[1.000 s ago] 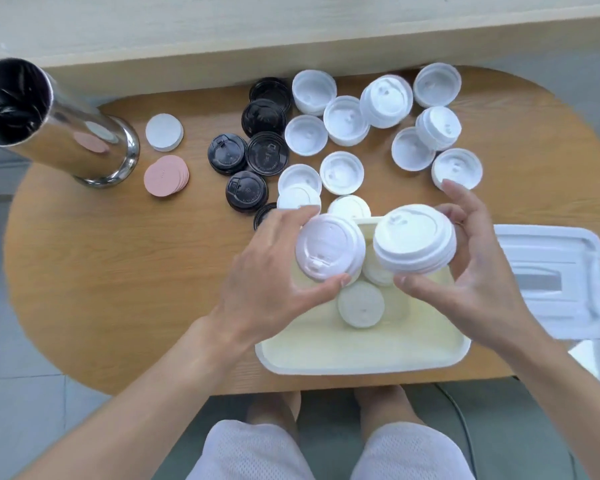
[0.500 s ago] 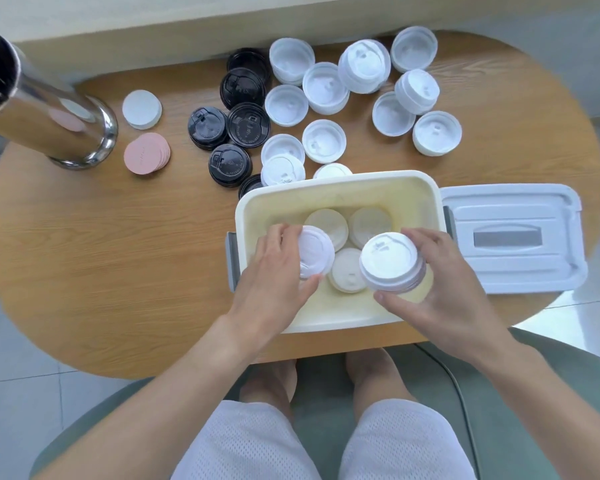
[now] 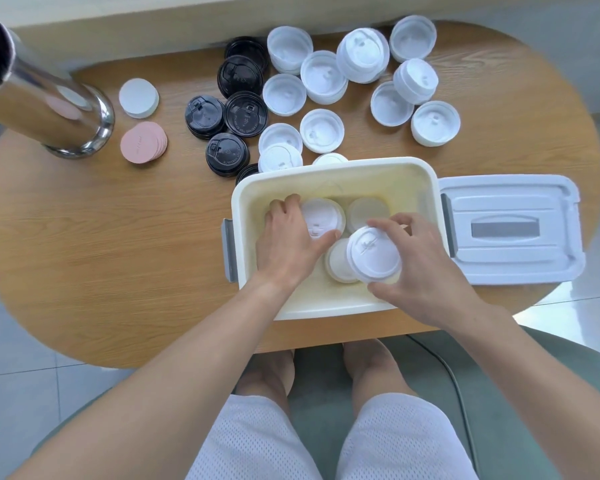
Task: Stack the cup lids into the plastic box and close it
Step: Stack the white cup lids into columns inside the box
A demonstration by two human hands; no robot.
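An open cream plastic box (image 3: 329, 173) stands at the table's near edge. Inside it, my left hand (image 3: 288, 242) grips a stack of white cup lids (image 3: 321, 218) at the box's left rear. My right hand (image 3: 426, 271) holds a second white lid stack (image 3: 373, 254) over the box's middle, above a pale lid (image 3: 338, 263) lying on the floor of the box. Another pale lid (image 3: 366, 211) lies at the rear. The box's grey-white cover (image 3: 510, 228) lies flat to the right. Several loose white lids (image 3: 321, 131) and black lids (image 3: 245, 114) sit behind the box.
A shiny steel cylinder (image 3: 45, 105) stands tilted in view at the far left. Beside it lie a white disc stack (image 3: 138, 98) and a pink disc stack (image 3: 142, 142). The oval wooden table (image 3: 101, 237) ends just before my knees.
Both hands have lowered their lid stacks from above the box down into it. The left stack has gone toward the rear left, the right stack toward the middle.
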